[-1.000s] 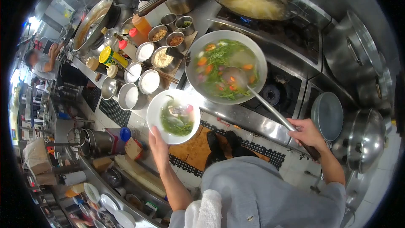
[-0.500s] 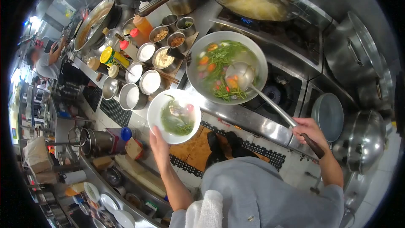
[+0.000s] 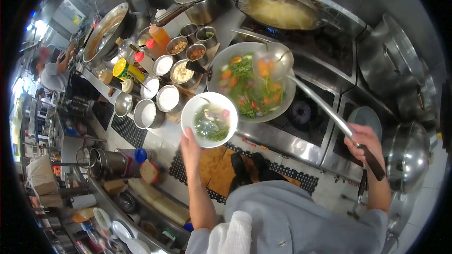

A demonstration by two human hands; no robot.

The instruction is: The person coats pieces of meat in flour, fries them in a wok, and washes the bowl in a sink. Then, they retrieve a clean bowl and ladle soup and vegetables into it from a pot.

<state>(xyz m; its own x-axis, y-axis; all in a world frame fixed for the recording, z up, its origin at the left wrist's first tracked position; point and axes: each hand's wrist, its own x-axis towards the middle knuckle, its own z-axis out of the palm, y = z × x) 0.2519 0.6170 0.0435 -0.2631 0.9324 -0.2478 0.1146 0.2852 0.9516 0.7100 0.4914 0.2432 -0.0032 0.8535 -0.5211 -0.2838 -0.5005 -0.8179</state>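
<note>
My left hand [image 3: 190, 148] grips the near rim side of a white bowl [image 3: 187, 108] containing cloudy broth, greens and a pale piece of food. The bowl is beside the near left side of a wide pan [image 3: 217, 68] of soup with leafy greens and red and orange pieces. My right hand [image 3: 363, 141] is closed round the dark handle of a long metal ladle [image 3: 325, 108]. The ladle's round head is over the far right part of the pan, with broth, orange pieces and a green stem in it.
A wok [image 3: 278, 7] of bubbling yellowish liquid sits on the back burner. Left of the pan stand metal seasoning cups [image 3: 168, 99], squeeze bottles [image 3: 160, 37] and a lidded pot [image 3: 202, 7]. Large pots [image 3: 407, 155] are on the right. Another person [image 3: 54, 73] works far left.
The ladle has risen from the soup and now carries broth and vegetables. My right hand has moved right and slightly up. The bowl has moved right and up, closer to the pan.
</note>
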